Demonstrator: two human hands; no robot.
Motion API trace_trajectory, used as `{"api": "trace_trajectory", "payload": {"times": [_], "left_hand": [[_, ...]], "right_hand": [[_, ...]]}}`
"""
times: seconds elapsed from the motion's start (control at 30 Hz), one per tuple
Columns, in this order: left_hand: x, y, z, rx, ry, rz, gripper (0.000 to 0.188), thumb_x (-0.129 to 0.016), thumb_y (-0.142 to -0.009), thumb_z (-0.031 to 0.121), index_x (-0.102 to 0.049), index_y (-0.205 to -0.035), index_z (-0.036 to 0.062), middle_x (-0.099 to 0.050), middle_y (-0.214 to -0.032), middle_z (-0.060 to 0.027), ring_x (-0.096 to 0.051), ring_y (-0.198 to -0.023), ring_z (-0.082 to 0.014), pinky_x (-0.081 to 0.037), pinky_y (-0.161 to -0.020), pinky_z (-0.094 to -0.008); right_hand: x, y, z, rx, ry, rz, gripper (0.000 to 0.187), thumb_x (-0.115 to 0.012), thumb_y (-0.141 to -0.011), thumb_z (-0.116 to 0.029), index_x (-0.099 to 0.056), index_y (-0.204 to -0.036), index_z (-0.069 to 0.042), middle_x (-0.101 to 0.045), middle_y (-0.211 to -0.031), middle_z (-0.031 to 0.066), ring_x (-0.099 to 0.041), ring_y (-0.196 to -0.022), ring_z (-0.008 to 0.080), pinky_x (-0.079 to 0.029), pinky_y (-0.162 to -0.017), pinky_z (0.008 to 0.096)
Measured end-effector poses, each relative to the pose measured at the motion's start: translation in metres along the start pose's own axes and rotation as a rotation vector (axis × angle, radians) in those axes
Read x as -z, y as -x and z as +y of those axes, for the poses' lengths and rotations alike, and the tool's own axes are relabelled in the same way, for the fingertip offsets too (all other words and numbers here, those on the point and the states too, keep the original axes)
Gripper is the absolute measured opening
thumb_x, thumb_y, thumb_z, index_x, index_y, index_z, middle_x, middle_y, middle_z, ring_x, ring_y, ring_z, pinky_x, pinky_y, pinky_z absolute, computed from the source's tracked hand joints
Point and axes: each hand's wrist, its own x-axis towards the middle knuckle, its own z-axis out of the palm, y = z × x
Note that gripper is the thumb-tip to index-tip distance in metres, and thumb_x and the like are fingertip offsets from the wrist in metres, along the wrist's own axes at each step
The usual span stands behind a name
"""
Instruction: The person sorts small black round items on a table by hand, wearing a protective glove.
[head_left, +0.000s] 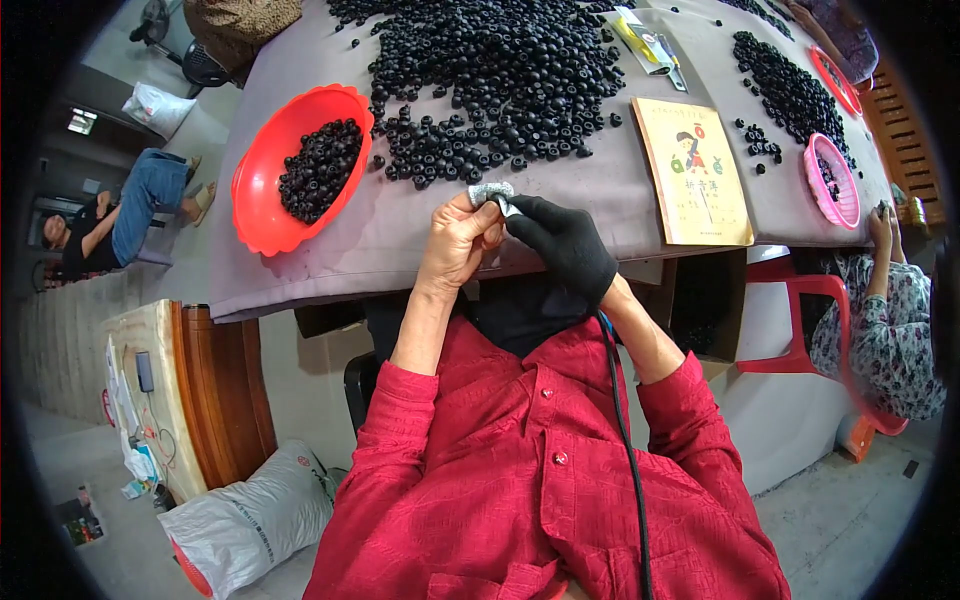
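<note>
At the near edge of the table my two hands meet, fingers closed together. My left hand (462,240) is bare. Around its index fingertip sits a grey speckled wrap (490,191), and its thumb presses close by. My right hand (568,242) wears a black glove; its thumb and fingers pinch a loose end of the wrap. Whatever else lies between my fingers is too small to make out. Just beyond my hands spreads a heap of small black ring-shaped beads (490,80). On the left, a red scalloped bowl (265,190) holds more black beads (322,170).
A yellow booklet (692,170) lies on the grey tablecloth (600,195), near a packaged yellow cutter (650,45). To the right are a pink basket (843,190), another bead pile (785,85) and a co-worker's hands (884,230). White sacks (255,515) stand lower left.
</note>
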Motion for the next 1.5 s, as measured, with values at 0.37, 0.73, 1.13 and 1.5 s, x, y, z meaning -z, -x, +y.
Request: {"api": "trace_trajectory", "payload": {"times": [0.37,0.73,1.13,1.5], "left_hand": [[-0.0011,0.0006,0.0038,0.017,-0.077,0.008,0.013,-0.059,-0.084,0.007,-0.061,-0.094,-0.0006,-0.054,-0.065,-0.0007,-0.044,-0.052,-0.0066,-0.035,-0.049,-0.0191],[0.0049,-0.0018,-0.0001,0.024,0.022,-0.032,0.013,-0.058,-0.084,0.008,-0.061,-0.095,0.0011,-0.055,-0.064,-0.0005,-0.044,-0.053,-0.0068,-0.036,-0.051,-0.021],[0.0059,-0.0002,0.0018,0.036,0.039,-0.072,0.013,-0.059,-0.085,0.01,-0.061,-0.097,0.0058,-0.056,-0.07,0.0029,-0.046,-0.054,-0.0055,-0.035,-0.051,-0.0203],[0.0023,-0.0002,0.0033,0.047,0.045,-0.039,0.015,-0.057,-0.085,0.009,-0.061,-0.097,0.0011,-0.055,-0.065,-0.0006,-0.045,-0.052,-0.0071,-0.036,-0.051,-0.0213]], "right_hand": [[-0.0042,-0.0001,0.0023,-0.001,0.016,0.047,0.033,-0.056,-0.085,-0.027,-0.059,-0.109,-0.005,-0.064,-0.09,0.0174,-0.064,-0.084,0.0243,-0.048,-0.071,0.0319],[0.0011,0.0022,0.0019,0.025,-0.084,0.018,0.033,-0.057,-0.085,-0.027,-0.059,-0.108,-0.004,-0.064,-0.091,0.0157,-0.063,-0.082,0.0195,-0.047,-0.072,0.0297],[0.0008,0.0011,0.0021,-0.016,-0.087,-0.001,0.034,-0.056,-0.085,-0.028,-0.058,-0.109,-0.004,-0.064,-0.092,0.0148,-0.063,-0.084,0.0209,-0.047,-0.073,0.0308],[-0.0004,0.0,0.0032,-0.042,-0.126,0.005,0.033,-0.056,-0.086,-0.027,-0.059,-0.109,-0.004,-0.065,-0.09,0.0135,-0.062,-0.083,0.0158,-0.047,-0.074,0.029]]}}
